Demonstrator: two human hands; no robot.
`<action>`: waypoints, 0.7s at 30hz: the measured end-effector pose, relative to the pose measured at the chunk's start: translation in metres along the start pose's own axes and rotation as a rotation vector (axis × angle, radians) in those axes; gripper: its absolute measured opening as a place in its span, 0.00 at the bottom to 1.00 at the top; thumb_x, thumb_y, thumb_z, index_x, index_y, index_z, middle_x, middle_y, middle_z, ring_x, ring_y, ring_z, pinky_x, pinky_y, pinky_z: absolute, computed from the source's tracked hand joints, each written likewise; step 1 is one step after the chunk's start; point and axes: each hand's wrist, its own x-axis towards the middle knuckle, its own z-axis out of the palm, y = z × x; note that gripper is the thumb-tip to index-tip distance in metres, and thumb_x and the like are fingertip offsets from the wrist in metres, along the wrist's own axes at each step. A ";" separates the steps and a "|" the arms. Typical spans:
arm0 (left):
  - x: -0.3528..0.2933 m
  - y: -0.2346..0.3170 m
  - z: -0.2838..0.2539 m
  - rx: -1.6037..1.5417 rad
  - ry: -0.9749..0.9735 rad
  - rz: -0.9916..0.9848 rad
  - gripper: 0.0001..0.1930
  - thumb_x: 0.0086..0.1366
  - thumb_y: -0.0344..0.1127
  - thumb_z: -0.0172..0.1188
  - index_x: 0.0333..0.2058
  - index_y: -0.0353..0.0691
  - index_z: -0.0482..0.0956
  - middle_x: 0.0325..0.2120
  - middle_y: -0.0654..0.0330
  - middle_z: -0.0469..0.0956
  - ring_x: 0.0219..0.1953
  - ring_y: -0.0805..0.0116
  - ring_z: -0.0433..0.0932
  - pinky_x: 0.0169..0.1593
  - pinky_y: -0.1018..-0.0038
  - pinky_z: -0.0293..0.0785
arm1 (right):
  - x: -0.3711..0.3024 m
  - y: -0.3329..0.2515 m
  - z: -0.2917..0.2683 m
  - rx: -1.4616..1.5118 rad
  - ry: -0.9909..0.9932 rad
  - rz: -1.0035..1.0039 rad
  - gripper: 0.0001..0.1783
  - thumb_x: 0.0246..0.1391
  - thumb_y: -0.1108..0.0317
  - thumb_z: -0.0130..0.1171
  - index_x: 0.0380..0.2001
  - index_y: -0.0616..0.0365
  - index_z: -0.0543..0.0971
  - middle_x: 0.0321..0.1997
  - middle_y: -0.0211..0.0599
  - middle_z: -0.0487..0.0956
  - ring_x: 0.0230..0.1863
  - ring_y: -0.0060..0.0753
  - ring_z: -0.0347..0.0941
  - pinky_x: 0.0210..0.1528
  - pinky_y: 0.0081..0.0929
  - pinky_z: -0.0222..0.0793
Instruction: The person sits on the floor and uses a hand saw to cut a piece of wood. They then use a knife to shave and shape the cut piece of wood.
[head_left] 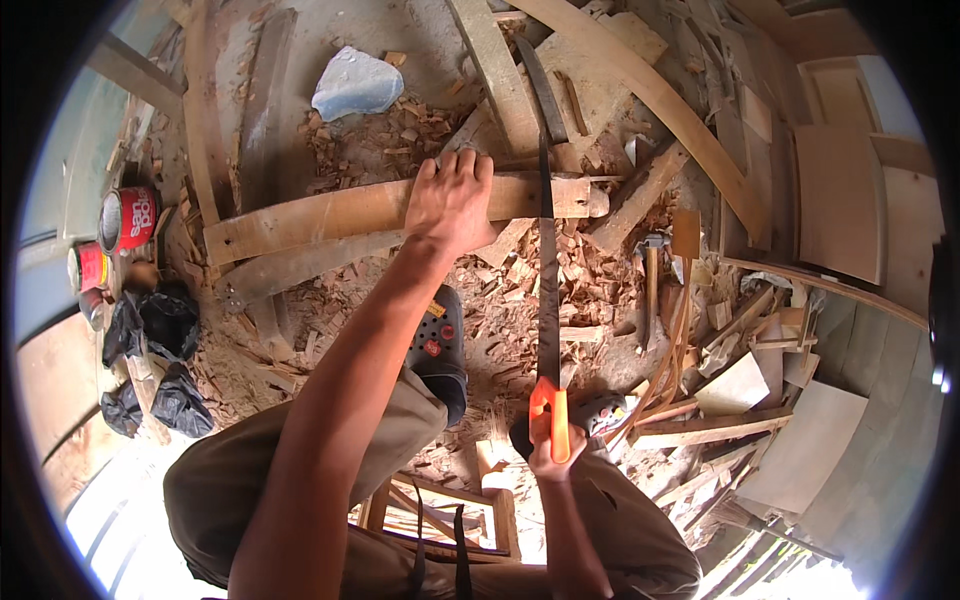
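In my right hand [553, 455] is the orange handle of a hand saw [549, 300], its long dark blade pointing away from me. The blade lies across a wooden plank [330, 215] near the plank's right end. My left hand [452, 200] presses on top of the same plank, left of the blade, fingers wrapped over its far edge. A second board [310, 268] runs just under the near side of the plank. My right fingers are closed round the handle.
Wood chips and offcuts cover the floor around my clog [437, 340]. A hammer [652, 290] stands at right, near scrap boards [715, 430]. A pale blue-white block [357, 83] lies at the far side. Red cans [128, 218] and black plastic bags [165, 325] sit at left.
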 end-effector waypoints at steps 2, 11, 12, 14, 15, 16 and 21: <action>-0.002 0.001 -0.003 0.037 -0.006 0.007 0.41 0.50 0.62 0.72 0.53 0.36 0.73 0.48 0.51 0.76 0.53 0.58 0.76 0.57 0.61 0.69 | 0.008 -0.001 -0.006 0.001 -0.005 -0.009 0.13 0.59 0.69 0.51 0.33 0.65 0.83 0.11 0.28 0.70 0.13 0.21 0.66 0.19 0.23 0.63; 0.006 -0.001 -0.007 0.015 0.034 0.035 0.40 0.51 0.61 0.70 0.55 0.37 0.73 0.49 0.53 0.75 0.56 0.58 0.73 0.58 0.60 0.68 | 0.050 0.013 0.036 0.216 0.012 0.094 0.07 0.55 0.77 0.57 0.35 0.65 0.83 0.17 0.28 0.75 0.17 0.19 0.70 0.20 0.23 0.63; 0.002 0.001 -0.003 0.016 0.013 0.015 0.40 0.51 0.61 0.70 0.55 0.37 0.73 0.49 0.53 0.75 0.56 0.58 0.73 0.58 0.60 0.68 | 0.018 -0.010 0.011 0.149 -0.062 0.180 0.18 0.54 0.77 0.56 0.49 0.67 0.82 0.21 0.35 0.81 0.19 0.23 0.75 0.24 0.23 0.69; 0.003 0.008 -0.003 0.051 -0.007 0.030 0.41 0.52 0.62 0.70 0.54 0.36 0.73 0.50 0.52 0.75 0.57 0.57 0.73 0.59 0.60 0.68 | -0.036 0.024 -0.011 -0.038 -0.054 -0.008 0.12 0.56 0.74 0.54 0.41 0.66 0.82 0.20 0.36 0.80 0.18 0.25 0.75 0.24 0.25 0.70; 0.000 0.007 -0.001 0.036 0.002 0.031 0.41 0.52 0.63 0.70 0.53 0.35 0.73 0.51 0.51 0.75 0.57 0.57 0.73 0.58 0.60 0.68 | -0.028 0.028 -0.007 -0.042 -0.054 -0.052 0.11 0.56 0.72 0.54 0.37 0.66 0.82 0.19 0.36 0.79 0.17 0.25 0.74 0.25 0.26 0.70; -0.005 0.005 0.000 0.023 0.010 0.032 0.40 0.51 0.63 0.70 0.52 0.35 0.74 0.51 0.51 0.75 0.56 0.57 0.73 0.58 0.60 0.68 | -0.017 0.035 -0.006 -0.002 -0.051 -0.053 0.11 0.57 0.71 0.53 0.33 0.65 0.82 0.19 0.37 0.79 0.16 0.26 0.74 0.25 0.27 0.71; 0.002 0.004 0.001 0.013 0.112 0.023 0.39 0.50 0.63 0.71 0.49 0.35 0.75 0.49 0.51 0.76 0.54 0.56 0.76 0.58 0.59 0.68 | 0.092 -0.004 0.020 0.376 -0.019 0.256 0.10 0.57 0.72 0.63 0.23 0.61 0.76 0.15 0.24 0.71 0.17 0.15 0.64 0.20 0.21 0.60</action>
